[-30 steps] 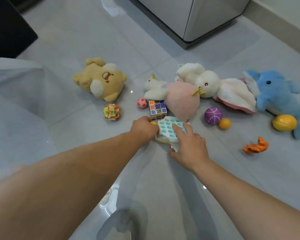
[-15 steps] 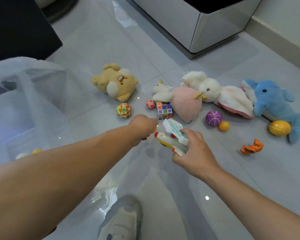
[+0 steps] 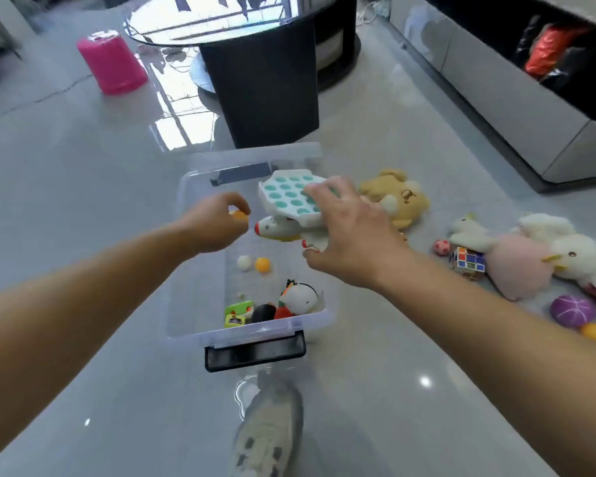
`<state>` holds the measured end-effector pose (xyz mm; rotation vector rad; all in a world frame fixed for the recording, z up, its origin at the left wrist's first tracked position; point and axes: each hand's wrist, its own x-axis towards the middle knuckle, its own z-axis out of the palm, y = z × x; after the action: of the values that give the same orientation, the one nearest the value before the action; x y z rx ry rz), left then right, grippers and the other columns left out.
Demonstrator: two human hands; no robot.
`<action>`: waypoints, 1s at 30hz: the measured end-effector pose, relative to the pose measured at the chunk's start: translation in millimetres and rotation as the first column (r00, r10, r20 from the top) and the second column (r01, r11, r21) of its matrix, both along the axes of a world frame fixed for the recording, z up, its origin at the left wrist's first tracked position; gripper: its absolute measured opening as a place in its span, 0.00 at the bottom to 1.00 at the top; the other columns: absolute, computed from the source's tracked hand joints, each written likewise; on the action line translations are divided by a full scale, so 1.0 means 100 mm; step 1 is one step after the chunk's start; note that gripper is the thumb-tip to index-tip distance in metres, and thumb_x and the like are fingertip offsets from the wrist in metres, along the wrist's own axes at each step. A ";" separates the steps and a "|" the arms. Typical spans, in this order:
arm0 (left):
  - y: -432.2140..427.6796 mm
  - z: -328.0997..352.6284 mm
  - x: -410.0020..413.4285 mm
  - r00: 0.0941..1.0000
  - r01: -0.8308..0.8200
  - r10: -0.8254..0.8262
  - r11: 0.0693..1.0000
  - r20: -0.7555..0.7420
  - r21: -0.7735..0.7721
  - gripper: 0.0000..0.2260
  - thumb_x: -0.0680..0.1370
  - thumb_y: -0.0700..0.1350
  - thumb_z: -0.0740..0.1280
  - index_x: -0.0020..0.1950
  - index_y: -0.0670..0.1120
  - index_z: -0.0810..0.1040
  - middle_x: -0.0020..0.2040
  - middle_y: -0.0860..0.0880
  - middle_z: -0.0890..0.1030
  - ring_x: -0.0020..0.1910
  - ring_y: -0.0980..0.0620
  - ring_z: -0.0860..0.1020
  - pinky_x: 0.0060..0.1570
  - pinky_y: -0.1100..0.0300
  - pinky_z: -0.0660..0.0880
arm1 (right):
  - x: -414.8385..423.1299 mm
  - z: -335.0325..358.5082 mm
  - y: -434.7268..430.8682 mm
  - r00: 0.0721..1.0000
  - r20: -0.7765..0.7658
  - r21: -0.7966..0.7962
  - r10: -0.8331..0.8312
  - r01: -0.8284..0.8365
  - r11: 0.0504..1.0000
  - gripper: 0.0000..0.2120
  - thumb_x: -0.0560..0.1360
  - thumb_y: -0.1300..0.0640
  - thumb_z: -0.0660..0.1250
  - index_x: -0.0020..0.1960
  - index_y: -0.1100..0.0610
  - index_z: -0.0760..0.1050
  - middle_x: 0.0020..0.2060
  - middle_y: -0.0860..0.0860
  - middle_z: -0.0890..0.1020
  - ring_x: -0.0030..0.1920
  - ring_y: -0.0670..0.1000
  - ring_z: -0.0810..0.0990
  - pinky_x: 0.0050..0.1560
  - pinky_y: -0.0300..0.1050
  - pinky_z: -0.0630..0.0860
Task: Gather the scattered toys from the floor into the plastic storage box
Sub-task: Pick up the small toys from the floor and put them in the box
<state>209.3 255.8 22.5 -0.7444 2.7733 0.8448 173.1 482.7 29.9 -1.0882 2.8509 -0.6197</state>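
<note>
The clear plastic storage box (image 3: 186, 270) stands on the floor in front of me, with two small balls (image 3: 263, 265), a round white figure (image 3: 300, 297) and small blocks inside. My left hand (image 3: 214, 223) hovers over the box, pinching a small orange ball (image 3: 239, 215). My right hand (image 3: 348, 232) is above the box's right side, gripping a white and teal pop-it board (image 3: 286, 196) together with a white toy plane (image 3: 279, 228). A tan plush (image 3: 398, 197), a colour cube (image 3: 467, 261), pink and white plushes (image 3: 516, 266) and a purple ball (image 3: 572, 310) lie on the floor to the right.
A black table base (image 3: 265, 84) stands just behind the box. A pink stool (image 3: 112, 65) is at the far left, a grey cabinet (image 3: 496, 84) along the right. My shoe (image 3: 269, 432) is below the box's black latch (image 3: 255, 352).
Both hands lifted off the floor and swung left over the box, carrying the orange ball, the pop-it board and the plane. The view turned left with them.
</note>
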 end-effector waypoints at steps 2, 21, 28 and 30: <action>-0.30 -0.19 0.14 0.987 0.128 -0.110 0.980 0.119 -0.154 0.09 0.78 0.46 0.63 0.57 0.54 0.76 0.54 0.46 0.79 0.47 0.46 0.78 0.43 0.55 0.76 | 0.05 -0.08 -0.32 0.989 -0.101 0.176 0.108 -0.089 0.980 0.36 0.67 0.44 0.72 0.71 0.47 0.61 0.66 0.54 0.67 0.57 0.61 0.76 0.55 0.53 0.70; -0.70 -1.29 0.22 0.724 0.609 -0.368 0.739 0.583 -0.289 0.19 0.81 0.52 0.60 0.71 0.48 0.69 0.64 0.44 0.77 0.62 0.42 0.75 0.58 0.49 0.74 | -0.03 -1.36 -1.42 0.922 0.376 0.590 0.087 -0.311 0.745 0.33 0.70 0.44 0.74 0.70 0.53 0.67 0.64 0.57 0.71 0.61 0.60 0.73 0.49 0.50 0.72; -0.40 -0.83 0.04 0.853 0.487 -0.312 0.765 0.418 -0.421 0.21 0.80 0.54 0.61 0.71 0.48 0.69 0.66 0.43 0.75 0.61 0.41 0.76 0.57 0.49 0.75 | 0.18 -0.64 -0.54 0.920 0.383 -0.116 -0.081 0.135 0.984 0.10 0.75 0.53 0.67 0.55 0.54 0.79 0.49 0.51 0.84 0.51 0.54 0.81 0.52 0.49 0.78; -0.14 -0.62 -0.11 0.886 0.445 -0.309 0.775 0.345 -0.449 0.21 0.80 0.56 0.61 0.71 0.49 0.70 0.66 0.43 0.74 0.61 0.40 0.76 0.57 0.50 0.75 | 0.24 -0.51 -0.13 0.909 0.386 -0.224 -0.158 0.258 0.940 0.08 0.75 0.53 0.66 0.52 0.52 0.80 0.43 0.48 0.84 0.46 0.52 0.82 0.48 0.48 0.79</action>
<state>198.7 241.8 -39.4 -0.2845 2.7706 -0.0882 197.0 469.9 -20.9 -0.6009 2.6212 -1.1247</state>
